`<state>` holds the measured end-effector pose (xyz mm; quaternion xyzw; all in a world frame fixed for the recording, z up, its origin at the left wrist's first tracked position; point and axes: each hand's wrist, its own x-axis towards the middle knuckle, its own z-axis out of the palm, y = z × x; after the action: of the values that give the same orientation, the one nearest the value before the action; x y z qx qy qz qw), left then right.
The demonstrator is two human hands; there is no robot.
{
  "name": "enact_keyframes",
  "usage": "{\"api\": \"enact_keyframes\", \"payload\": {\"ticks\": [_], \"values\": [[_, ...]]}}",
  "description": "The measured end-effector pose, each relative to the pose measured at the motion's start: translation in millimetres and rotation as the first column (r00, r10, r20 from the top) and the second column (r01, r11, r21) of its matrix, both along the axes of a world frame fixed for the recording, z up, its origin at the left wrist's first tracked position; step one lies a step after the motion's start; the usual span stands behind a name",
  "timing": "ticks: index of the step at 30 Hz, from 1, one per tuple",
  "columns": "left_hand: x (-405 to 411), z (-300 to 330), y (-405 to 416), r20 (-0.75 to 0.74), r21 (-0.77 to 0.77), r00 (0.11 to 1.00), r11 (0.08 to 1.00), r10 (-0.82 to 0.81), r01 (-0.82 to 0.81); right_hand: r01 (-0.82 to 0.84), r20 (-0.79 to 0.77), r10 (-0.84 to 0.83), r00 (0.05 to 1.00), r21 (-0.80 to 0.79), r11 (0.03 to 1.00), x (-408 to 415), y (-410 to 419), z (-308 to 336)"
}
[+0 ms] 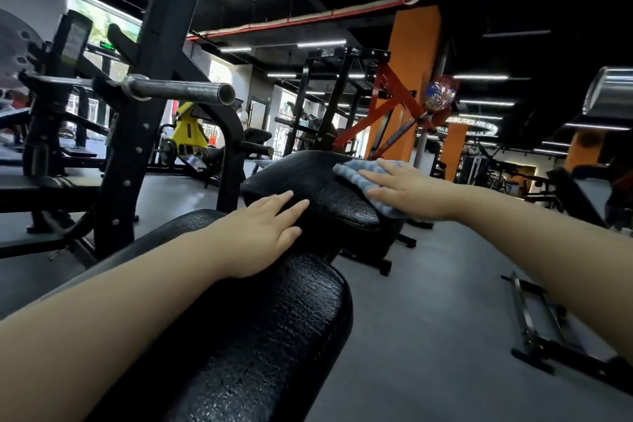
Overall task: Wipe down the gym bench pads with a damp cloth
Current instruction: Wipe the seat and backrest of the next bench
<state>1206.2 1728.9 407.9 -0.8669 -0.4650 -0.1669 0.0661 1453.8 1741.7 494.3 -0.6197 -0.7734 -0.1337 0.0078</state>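
Right now we press our right hand (407,190) flat on the blue-and-white checked damp cloth (359,178), fingers straight and spread, so the grip is wide rather than closed around anything. The cloth lies on the far right edge of the black, cracked-vinyl seat pad (325,195), partly draped over its right side, which suits wiping the rim as well as the top. Our left hand (263,233) rests open, fingers straight, where the seat pad meets the long black textured back pad (274,336) that runs toward us; we judge it steadies us as we lean over the bench, and it holds nothing.

To the left stands a black steel rack (144,120) with a bare chrome barbell end (185,91) pointing at us, well apart from both hands. Far behind are orange pillars (411,79) and an orange-red machine frame (387,103).

Much is uncertain. Most of the cloth is hidden under our palm, so we cannot tell its full size or whether it is folded. Dampness cannot be read from the pad's sheen. The near end of the back pad is cut off by the frame, and the bench's underframe is mostly hidden beneath the pads. Machines at the far right are too dark to identify.
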Motion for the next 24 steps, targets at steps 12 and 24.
{"api": "enact_keyframes", "payload": {"ticks": [12, 24], "values": [[-1.9, -7.2, 1.1, 0.101, 0.141, 0.995, 0.99, -0.006, -0.008, -0.075, 0.168, 0.064, 0.984, 0.056, 0.996, -67.9, 1.3, -15.2], [-0.9, -7.6, 3.7, 0.092, 0.184, 0.994, 0.982, -0.057, 0.039, 0.094, 0.039, -0.096, 0.995, 0.042, 0.995, -30.2, 48.8, 11.9]]}}
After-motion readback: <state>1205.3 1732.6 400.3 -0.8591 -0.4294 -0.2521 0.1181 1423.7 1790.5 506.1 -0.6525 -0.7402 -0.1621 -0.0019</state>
